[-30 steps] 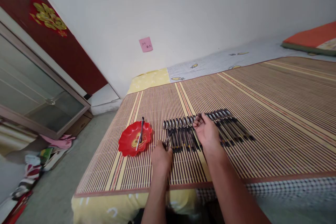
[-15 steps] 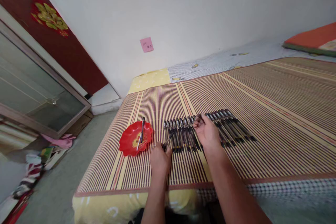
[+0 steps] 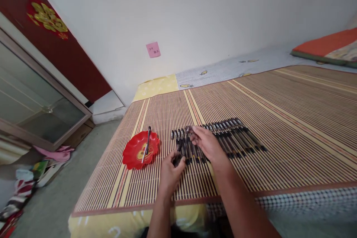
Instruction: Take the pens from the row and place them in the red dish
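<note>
Fingers (image 3: 192, 133) of my right hand (image 3: 205, 142) pinch the capped far end of one pen (image 3: 188, 142) in the row of pens (image 3: 223, 137) on the bed's bamboo mat (image 3: 279, 119). My left hand (image 3: 170, 173) is closed on the same pen's near end. Its long axis runs straight away from me, both hands equally close. A red dish (image 3: 131, 156) lies to the left.

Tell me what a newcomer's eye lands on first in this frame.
A long row of dark pens lies on the striped bamboo mat, mid-frame. The right hand and left hand work at its left end, both gripping a pen. Left of them sits a bright red dish holding one pen.
</note>
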A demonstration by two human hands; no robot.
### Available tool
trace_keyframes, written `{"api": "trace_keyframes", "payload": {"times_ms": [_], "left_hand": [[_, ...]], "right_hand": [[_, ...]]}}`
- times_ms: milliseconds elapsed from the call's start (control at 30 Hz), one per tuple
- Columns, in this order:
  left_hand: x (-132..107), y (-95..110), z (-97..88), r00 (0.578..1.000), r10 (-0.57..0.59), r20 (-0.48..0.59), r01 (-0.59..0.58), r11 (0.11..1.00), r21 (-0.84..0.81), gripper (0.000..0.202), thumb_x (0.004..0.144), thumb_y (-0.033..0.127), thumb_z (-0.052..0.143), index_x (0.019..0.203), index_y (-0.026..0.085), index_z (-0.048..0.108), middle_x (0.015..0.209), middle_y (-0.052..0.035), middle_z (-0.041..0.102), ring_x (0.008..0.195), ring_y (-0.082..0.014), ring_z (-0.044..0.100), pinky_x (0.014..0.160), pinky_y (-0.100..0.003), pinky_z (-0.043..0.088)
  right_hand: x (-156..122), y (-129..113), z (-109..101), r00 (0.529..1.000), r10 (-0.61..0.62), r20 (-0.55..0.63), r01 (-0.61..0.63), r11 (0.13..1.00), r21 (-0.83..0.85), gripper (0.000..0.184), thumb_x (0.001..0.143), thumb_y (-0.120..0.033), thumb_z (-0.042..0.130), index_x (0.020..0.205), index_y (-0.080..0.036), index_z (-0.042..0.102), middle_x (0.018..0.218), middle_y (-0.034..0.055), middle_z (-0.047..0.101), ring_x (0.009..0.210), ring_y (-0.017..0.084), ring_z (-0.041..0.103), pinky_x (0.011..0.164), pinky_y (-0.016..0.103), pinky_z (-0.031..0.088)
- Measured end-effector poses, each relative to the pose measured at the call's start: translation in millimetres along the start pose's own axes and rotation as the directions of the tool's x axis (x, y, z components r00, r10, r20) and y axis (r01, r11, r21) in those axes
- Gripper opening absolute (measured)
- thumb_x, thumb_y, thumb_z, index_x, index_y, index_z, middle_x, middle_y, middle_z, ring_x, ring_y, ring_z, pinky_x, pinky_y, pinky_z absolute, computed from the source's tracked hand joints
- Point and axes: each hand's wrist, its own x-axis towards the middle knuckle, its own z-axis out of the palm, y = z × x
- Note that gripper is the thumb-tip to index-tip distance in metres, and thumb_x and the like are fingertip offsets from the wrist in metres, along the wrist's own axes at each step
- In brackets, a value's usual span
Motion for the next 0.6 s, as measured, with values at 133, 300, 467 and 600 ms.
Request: {"api": "trace_keyframes", "payload": {"times_ms": [133,300,467,600], "left_hand": [[-0.9,-2.0,0.3,0.999,-0.008,0.044,0.01,0.999,-0.048,0.017,0.077,0.031,0.063,0.07,0.018,0.055,0.065,0.0028,0.052,0.065,-0.0134,0.048,0.062,-0.024,0.037],[-0.6,-5.9,0.3,0.997,-0.039,0.071,0.052,0.981,-0.185,0.019,0.078,0.032,0.069,0.074,0.016,0.059,0.069,0.0013,0.055,0.068,-0.0128,0.049,0.064,-0.023,0.038],[-3.0,-8.6,4.0,0.966,-0.195,0.17,0.256,0.814,-0.521,0.036,0.068,0.039,0.081,0.078,0.016,0.056,0.059,0.0076,0.042,0.051,-0.006,0.033,0.049,-0.02,0.025],[-6.0,-4.6,6.7,0.936,-0.157,0.315,0.34,0.63,-0.698,0.043,0.065,0.04,0.085,0.079,0.017,0.051,0.055,0.0108,0.034,0.045,-0.0033,0.024,0.046,-0.019,0.015]], "right_hand": [[-1.1,-2.2,0.4,0.998,0.014,0.054,-0.013,1.0,-0.011,0.029,0.066,-0.041,0.083,0.078,-0.017,0.073,0.069,0.0001,0.065,0.058,0.009,0.053,0.047,0.019,0.036],[-2.2,-4.3,-0.4,0.994,0.053,0.093,-0.056,0.998,0.029,0.028,0.065,-0.038,0.086,0.077,-0.017,0.072,0.068,-0.0009,0.064,0.058,0.008,0.053,0.048,0.019,0.037],[-5.1,-6.7,-4.1,0.981,0.082,0.174,-0.103,0.988,0.117,0.025,0.07,-0.033,0.085,0.085,-0.018,0.074,0.077,0.0009,0.069,0.061,0.009,0.057,0.052,0.02,0.041],[-7.0,-7.1,-6.3,0.96,0.07,0.27,-0.113,0.983,0.145,0.025,0.075,-0.032,0.082,0.094,-0.019,0.074,0.085,0.0031,0.072,0.062,0.009,0.059,0.055,0.02,0.044]]}}
